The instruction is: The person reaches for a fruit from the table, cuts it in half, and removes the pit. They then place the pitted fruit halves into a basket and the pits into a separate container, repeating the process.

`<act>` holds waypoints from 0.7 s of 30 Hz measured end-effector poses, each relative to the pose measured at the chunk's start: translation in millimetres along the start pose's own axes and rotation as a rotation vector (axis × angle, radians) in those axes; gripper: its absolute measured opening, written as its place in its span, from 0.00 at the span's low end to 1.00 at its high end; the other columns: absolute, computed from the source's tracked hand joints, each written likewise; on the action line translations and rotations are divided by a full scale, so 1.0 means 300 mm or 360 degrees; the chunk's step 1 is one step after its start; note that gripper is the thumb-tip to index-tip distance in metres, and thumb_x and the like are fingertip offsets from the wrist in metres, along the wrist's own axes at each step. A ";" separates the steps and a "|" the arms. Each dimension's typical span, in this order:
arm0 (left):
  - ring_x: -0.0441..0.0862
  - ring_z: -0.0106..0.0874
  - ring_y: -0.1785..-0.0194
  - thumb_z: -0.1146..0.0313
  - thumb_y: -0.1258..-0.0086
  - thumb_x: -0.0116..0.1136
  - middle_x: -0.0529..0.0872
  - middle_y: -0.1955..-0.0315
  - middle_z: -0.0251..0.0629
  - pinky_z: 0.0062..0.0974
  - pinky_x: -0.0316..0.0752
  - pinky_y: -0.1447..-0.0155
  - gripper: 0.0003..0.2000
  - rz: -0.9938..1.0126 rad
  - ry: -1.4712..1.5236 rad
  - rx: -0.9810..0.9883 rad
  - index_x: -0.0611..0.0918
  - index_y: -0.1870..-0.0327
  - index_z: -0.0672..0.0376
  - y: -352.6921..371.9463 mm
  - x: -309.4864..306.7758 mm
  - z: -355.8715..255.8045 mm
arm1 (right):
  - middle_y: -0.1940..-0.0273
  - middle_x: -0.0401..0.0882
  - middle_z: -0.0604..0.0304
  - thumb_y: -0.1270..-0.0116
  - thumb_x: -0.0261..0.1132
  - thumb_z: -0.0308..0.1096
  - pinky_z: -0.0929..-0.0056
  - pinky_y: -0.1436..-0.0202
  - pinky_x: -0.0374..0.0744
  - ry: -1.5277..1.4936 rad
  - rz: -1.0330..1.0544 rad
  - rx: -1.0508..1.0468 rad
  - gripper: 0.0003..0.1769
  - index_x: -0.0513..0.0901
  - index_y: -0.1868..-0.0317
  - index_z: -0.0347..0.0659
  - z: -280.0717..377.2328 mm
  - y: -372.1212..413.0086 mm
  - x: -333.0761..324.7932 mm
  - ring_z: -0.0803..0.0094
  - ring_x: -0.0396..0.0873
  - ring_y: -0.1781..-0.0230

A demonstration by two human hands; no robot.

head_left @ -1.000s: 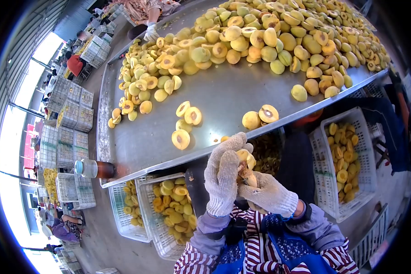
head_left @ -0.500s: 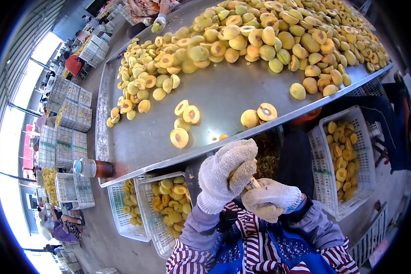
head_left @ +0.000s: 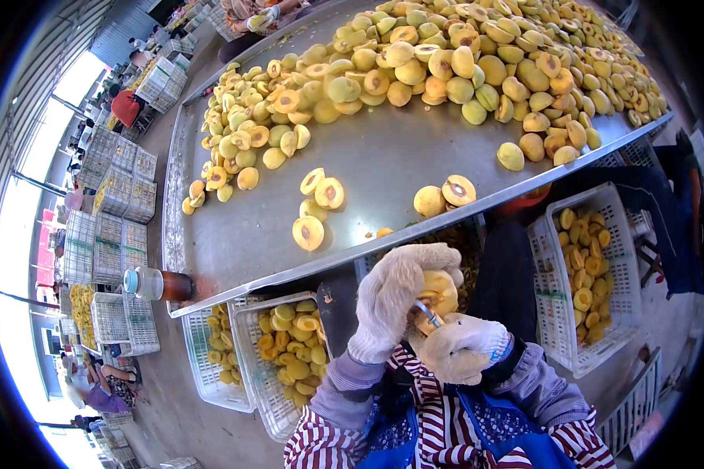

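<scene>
My left hand [head_left: 395, 293], in a whitish knit glove, is closed round a yellow peach half [head_left: 440, 288]. My right hand [head_left: 463, 349], gloved too, grips a small tool with a curved metal end [head_left: 428, 313], held against the peach's cut side. Its handle is hidden in my fist. Both hands are in front of my body, just off the near edge of the metal table [head_left: 383, 164]. A few peach halves [head_left: 308, 233] lie apart on the table, and two more pieces [head_left: 457, 190] sit near its edge.
A large heap of peaches [head_left: 414, 70] covers the table's far side. White crates of peach halves stand below, at left [head_left: 270, 375] and right [head_left: 551, 313]. A jar of brown liquid [head_left: 158, 284] is by the left corner. Another person's gloved hand [head_left: 262, 19] is across the table.
My left hand has turned and opened its grip somewhat, so the peach half and the tool's metal end show more clearly. Across the table, the other person's hand has drawn back from the table edge.
</scene>
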State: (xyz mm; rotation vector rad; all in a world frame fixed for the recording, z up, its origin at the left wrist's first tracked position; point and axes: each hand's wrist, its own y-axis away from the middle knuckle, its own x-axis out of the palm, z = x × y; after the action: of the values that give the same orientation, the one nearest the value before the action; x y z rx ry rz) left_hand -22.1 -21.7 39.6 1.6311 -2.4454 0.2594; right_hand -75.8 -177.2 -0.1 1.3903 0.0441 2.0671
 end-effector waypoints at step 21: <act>0.85 0.30 0.57 0.62 0.25 0.57 0.86 0.57 0.41 0.28 0.82 0.50 0.14 -0.1043 -0.0462 -0.0360 0.82 0.50 0.63 0.196 -0.382 0.073 | 0.82 0.70 0.70 0.30 0.67 0.42 0.83 0.87 0.61 0.0414 -0.0117 0.0277 0.13 0.77 0.65 0.43 0.109 0.026 -0.023 0.83 0.65 0.89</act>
State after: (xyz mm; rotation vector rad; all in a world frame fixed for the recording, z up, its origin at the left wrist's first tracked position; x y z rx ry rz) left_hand -34.8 97.4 -13.0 2.3535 -1.8597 -0.3573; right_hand -50.5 -197.2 11.6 1.1894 0.3864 2.2112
